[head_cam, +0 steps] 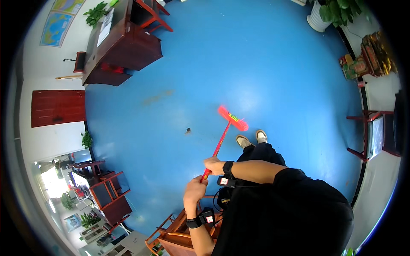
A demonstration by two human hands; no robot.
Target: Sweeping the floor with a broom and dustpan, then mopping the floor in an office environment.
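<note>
Both my hands are closed around the red handle [221,140] of a push broom. My left hand [195,191] grips the upper end of the handle, and my right hand [214,165] holds it just below. The pink bristle head [233,118], with a yellow-green strip, is low over the blue floor [192,70], slightly blurred, just beyond my shoes [253,138]. Left of the head lies a small dark bit of debris [188,130] with crumbs around it. Farther off, a brownish dust streak [158,97] marks the floor.
A dark red desk [141,48] and chair [153,16] stand at upper left. Wooden furniture [176,236] is close by my left arm. More chairs [109,192] are at lower left. Along the right wall are a potted plant [320,19], stacked boxes [355,67] and a chair [365,137].
</note>
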